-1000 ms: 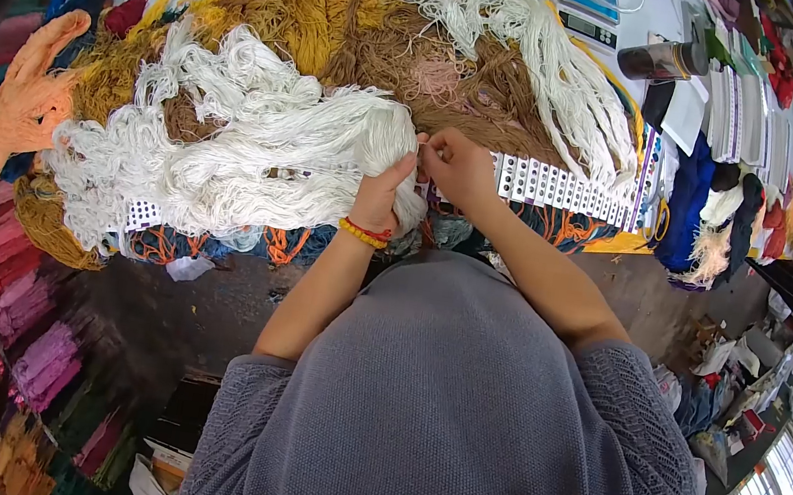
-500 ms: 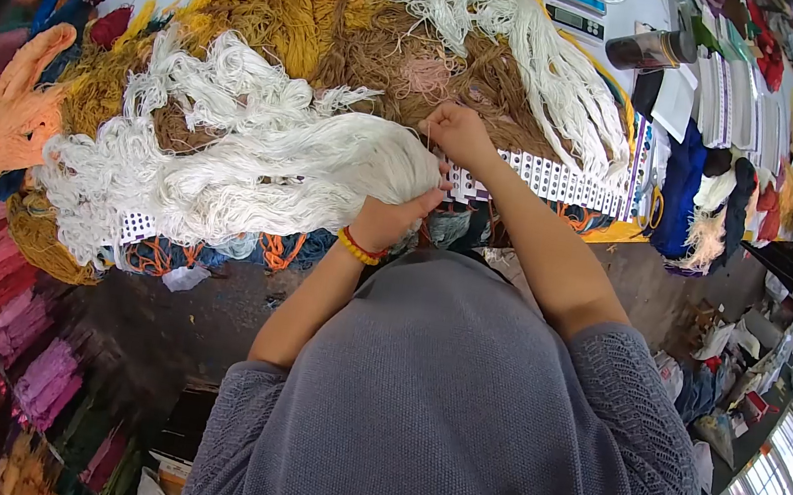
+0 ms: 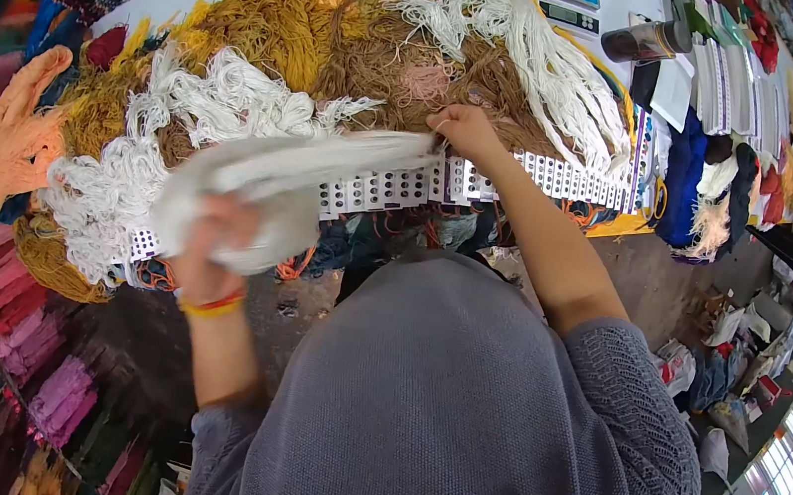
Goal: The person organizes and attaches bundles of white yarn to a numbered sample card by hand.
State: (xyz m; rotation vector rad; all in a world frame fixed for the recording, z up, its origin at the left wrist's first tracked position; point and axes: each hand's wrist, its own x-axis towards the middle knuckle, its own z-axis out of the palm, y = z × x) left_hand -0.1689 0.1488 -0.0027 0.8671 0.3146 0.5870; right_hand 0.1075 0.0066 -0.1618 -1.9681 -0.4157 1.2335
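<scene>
A hank of white yarn (image 3: 339, 155) stretches leftward from my right hand (image 3: 469, 135), whose fingertips pinch its narrow end just above a row of white cards with dark round holes (image 3: 565, 182). My left hand (image 3: 215, 242), with a red and yellow bracelet at the wrist, is smeared by motion against the hank's wide, blurred left part, so I cannot tell how its fingers are set. More loose white yarn (image 3: 86, 207) lies beyond it at the left. Brown yarn (image 3: 371, 64) is spread just past my right hand.
Mustard yarn (image 3: 267, 15) covers the table's far side, with peach yarn (image 3: 20, 138) at its left end. Another white hank (image 3: 558, 88) drapes over the right part. A digital scale (image 3: 569, 16) and a dark cylindrical container (image 3: 646, 40) stand at the back right.
My left hand has swung left and toward me, drawing the white hank out and uncovering more of the holed cards. My right hand has stayed near its place at the yarn's end.
</scene>
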